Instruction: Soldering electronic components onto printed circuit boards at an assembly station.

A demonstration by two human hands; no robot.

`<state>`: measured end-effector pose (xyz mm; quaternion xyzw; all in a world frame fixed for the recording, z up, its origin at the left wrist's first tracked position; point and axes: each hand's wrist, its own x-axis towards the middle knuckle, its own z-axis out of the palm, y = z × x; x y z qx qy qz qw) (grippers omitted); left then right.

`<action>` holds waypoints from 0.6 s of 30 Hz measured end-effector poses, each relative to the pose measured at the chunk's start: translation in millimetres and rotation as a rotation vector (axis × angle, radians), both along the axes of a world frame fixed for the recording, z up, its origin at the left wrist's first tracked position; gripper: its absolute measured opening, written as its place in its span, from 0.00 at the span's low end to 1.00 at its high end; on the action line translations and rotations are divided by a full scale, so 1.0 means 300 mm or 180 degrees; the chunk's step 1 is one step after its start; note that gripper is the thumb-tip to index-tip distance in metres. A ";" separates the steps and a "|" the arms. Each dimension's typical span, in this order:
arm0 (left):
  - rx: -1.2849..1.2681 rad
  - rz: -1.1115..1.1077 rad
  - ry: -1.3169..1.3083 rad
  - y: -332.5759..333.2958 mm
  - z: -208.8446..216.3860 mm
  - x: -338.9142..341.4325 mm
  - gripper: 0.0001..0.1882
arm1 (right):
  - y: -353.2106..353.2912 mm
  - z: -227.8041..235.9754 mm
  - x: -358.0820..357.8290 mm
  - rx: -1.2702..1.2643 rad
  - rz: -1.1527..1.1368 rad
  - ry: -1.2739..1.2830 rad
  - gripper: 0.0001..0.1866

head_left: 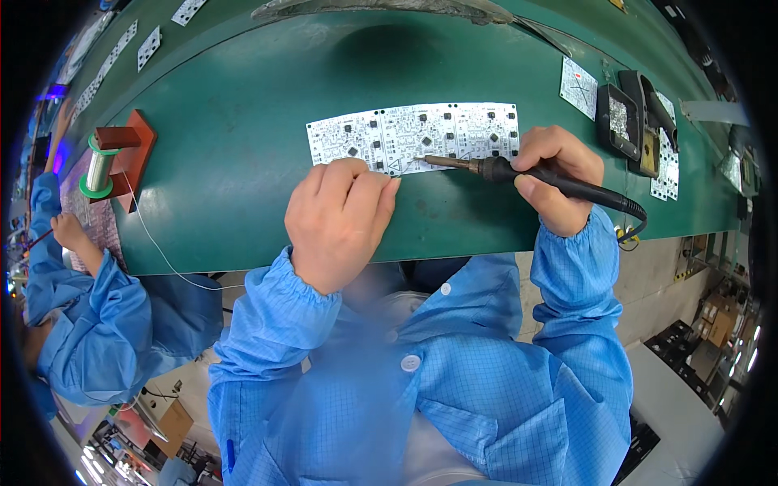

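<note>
A long white circuit board panel (442, 130) with small black parts lies across the green bench in front of me. My right hand (559, 174) grips a soldering iron (494, 168) by its black handle, its tip pointing left onto the panel's near part. My left hand (340, 215) is closed at the near edge of the panel, just left of the tip; its fingertips are hidden, so what they hold does not show. Solder wire (154, 239) runs from a green-flanged spool (99, 170) at the left and disappears by my left sleeve.
The spool sits on a reddish-brown stand (142, 158). At the right are a black tray (620, 121) with shiny bits, an iron holder (648, 105) and more boards (578, 87). Further boards (149, 49) lie far left. A co-worker in blue (97, 324) sits at left.
</note>
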<state>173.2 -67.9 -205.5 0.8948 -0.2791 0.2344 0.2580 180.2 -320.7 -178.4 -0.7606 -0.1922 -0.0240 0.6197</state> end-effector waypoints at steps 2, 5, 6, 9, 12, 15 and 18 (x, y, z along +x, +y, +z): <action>0.0047 0.0003 -0.0017 -0.005 -0.005 0.001 0.08 | 0.001 0.000 0.001 0.0015 0.0016 0.0008 0.08; 0.0050 -0.0007 -0.0040 -0.009 -0.008 0.000 0.08 | 0.000 0.001 0.000 0.0008 0.0007 0.0052 0.09; 0.0015 -0.0001 -0.0046 -0.010 -0.007 0.000 0.08 | 0.000 0.001 -0.001 -0.0003 0.0003 0.0091 0.09; 0.0015 -0.0008 -0.0033 -0.009 -0.003 -0.001 0.08 | 0.000 0.003 -0.003 -0.0020 -0.0006 0.0122 0.09; -0.0008 -0.0026 -0.0009 -0.009 0.000 -0.001 0.08 | 0.000 0.006 -0.002 -0.0054 0.0027 0.0100 0.09; -0.0024 -0.0021 0.0009 -0.009 0.001 0.000 0.08 | 0.002 0.011 -0.001 -0.0075 0.0024 0.0134 0.09; -0.0025 -0.0012 -0.0017 -0.009 0.000 0.001 0.08 | 0.005 0.014 -0.001 -0.0048 -0.0002 0.0163 0.09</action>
